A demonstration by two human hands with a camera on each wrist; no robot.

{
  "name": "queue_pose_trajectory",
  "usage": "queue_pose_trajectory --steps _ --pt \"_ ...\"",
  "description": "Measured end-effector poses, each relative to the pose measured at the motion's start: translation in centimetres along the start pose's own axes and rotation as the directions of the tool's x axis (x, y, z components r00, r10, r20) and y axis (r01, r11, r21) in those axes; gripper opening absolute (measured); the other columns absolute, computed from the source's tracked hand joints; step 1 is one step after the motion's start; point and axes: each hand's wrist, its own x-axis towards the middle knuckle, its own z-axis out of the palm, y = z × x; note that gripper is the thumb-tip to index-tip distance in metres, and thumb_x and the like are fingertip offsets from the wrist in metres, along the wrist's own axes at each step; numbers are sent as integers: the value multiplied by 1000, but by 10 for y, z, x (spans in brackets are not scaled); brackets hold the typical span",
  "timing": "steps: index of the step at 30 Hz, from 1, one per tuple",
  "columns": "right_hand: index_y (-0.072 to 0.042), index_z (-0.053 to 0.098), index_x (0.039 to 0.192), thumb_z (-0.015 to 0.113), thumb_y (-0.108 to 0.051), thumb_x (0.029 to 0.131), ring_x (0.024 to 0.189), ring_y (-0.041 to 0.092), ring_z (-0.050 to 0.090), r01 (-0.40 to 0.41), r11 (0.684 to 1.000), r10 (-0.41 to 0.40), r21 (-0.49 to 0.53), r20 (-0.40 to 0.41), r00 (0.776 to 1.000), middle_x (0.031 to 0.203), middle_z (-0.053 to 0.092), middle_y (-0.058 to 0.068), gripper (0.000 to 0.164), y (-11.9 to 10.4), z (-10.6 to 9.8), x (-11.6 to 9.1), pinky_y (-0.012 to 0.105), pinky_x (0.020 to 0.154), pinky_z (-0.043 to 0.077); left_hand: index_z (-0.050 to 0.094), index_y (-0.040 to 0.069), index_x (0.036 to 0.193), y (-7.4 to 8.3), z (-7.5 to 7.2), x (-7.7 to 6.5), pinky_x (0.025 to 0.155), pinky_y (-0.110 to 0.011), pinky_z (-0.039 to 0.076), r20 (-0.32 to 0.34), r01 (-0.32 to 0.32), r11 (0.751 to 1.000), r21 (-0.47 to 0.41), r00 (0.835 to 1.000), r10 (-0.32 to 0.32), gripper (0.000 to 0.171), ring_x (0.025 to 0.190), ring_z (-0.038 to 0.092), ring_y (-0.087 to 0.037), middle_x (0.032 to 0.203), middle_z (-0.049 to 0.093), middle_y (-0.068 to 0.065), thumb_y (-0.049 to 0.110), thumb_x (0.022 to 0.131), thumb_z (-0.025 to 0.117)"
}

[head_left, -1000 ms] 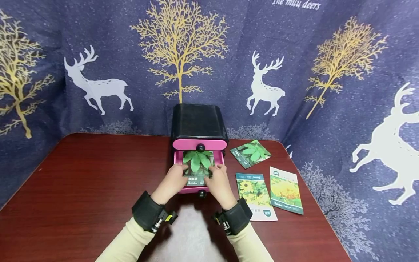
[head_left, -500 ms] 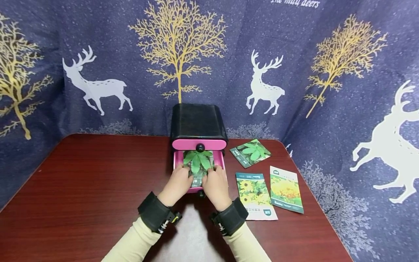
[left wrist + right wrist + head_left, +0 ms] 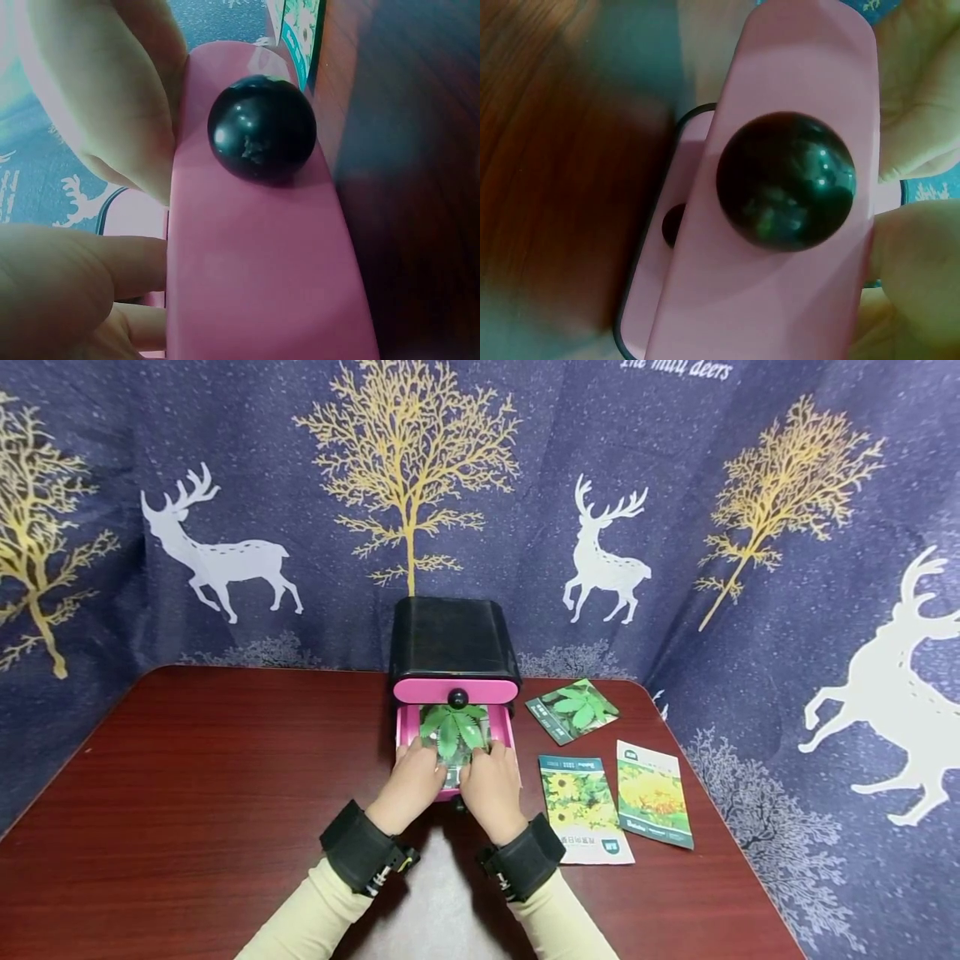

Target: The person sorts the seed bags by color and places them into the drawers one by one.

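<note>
A seed packet with a green leaf picture (image 3: 452, 727) lies inside the pulled-out pink lower drawer (image 3: 247, 255) of a small black cabinet (image 3: 453, 635). My left hand (image 3: 408, 783) holds the packet near its left edge, fingers reaching into the drawer. On the opposite side, my right hand (image 3: 491, 787) grips it by the right edge. Both wrist views show the drawer's round black knob (image 3: 786, 181) up close; the fingertips and the packet are hidden there behind the drawer front.
The upper pink drawer (image 3: 420, 691) is pushed in. To the right on the red-brown table (image 3: 225, 777) lie another leaf packet (image 3: 576, 712), a yellow-flower packet (image 3: 581, 806) and an orange-flower packet (image 3: 655, 793). A deer-patterned cloth (image 3: 487, 527) hangs behind.
Both hands have come closer together and a little toward the body over the drawer, covering more of the packet's near end. The packet itself has barely shifted.
</note>
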Motion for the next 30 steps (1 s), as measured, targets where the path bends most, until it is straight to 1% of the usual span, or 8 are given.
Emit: queue_pose_trajectory --steps 5,8,10,13,16,19,23,30 --pt "2 70 79 59 -12 79 83 34 52 -7 1000 7 14 10 1000 100 62 22 18 0 1 -1 44 78 43 60 -3 64 1 -2 -1 80 -43 37 1 -3 1000 21 1000 3 19 91 55 -36 75 63 -19 4 81 61" --pt "2 69 76 60 -13 79 82 34 53 14 1000 -14 8 -9 1000 97 63 22 18 2 2 -1 43 78 43 65 -10 82 2 -6 -2 90 -46 40 -14 4 1000 3 1000 -4 15 104 55 -41 92 65 -25 4 82 60" --pt "1 67 73 60 -13 79 83 34 54 33 999 -33 15 -17 999 93 63 21 18 3 1 -1 43 80 43 64 -12 97 3 -9 -5 95 -49 40 -36 4 1000 -19 999 -4 23 109 53 -42 104 62 -28 4 82 61" --pt "3 68 75 59 -10 81 88 35 57 42 995 -41 93 -20 999 94 64 21 16 4 -2 -1 44 85 44 62 -8 108 5 -14 -13 95 -48 42 -83 -3 998 -59 997 -2 29 109 52 -40 112 57 -25 6 83 62" --pt "5 69 86 57 -8 84 95 37 58 20 978 -20 209 -3 1000 100 64 21 17 7 -5 -2 46 88 45 66 -1 105 7 -18 -24 86 -41 47 -115 -24 997 -72 993 15 23 99 54 -31 105 57 -16 8 84 64" --pt "5 69 95 55 -7 86 99 37 58 -26 945 24 325 11 1000 104 64 20 21 10 -10 -3 46 88 46 68 7 98 7 -20 -36 75 -33 51 -102 -66 996 -62 993 60 14 89 59 -19 96 59 -4 10 84 65" --pt "1 70 96 54 -7 87 99 32 60 -63 903 75 425 -11 997 103 66 16 20 13 -19 -5 44 85 48 70 16 91 9 -18 -51 65 -27 52 -77 -170 985 18 982 171 10 78 63 -8 87 64 8 12 84 65" --pt "0 70 96 53 -5 89 74 20 61 -105 841 173 531 -80 982 95 67 14 19 28 -30 -1 30 66 48 70 18 97 12 -12 -63 75 -27 54 -26 -317 946 66 947 319 17 91 67 -8 101 70 6 12 82 67"
